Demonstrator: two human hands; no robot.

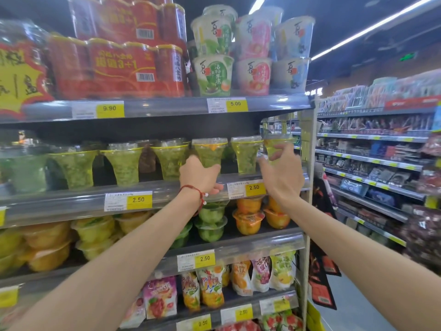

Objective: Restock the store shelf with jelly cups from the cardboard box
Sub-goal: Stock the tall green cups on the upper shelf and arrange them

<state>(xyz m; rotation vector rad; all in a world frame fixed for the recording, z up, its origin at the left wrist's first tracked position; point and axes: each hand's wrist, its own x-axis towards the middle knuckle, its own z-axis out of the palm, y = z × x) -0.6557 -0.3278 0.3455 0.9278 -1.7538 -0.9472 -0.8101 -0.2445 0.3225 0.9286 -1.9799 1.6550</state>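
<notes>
A row of clear green jelly cups stands on the middle shelf. My left hand, with a red cord at the wrist, grips the base of one green jelly cup standing in that row. My right hand holds another green jelly cup at the shelf's right end, lifted slightly above the shelf edge. One more green cup stands between the two. The cardboard box is out of view.
Taller labelled cups and red can packs fill the shelf above. Round orange and green jelly tubs sit on the shelf below, pouches lower down. An upright post ends the shelf; an aisle opens to the right.
</notes>
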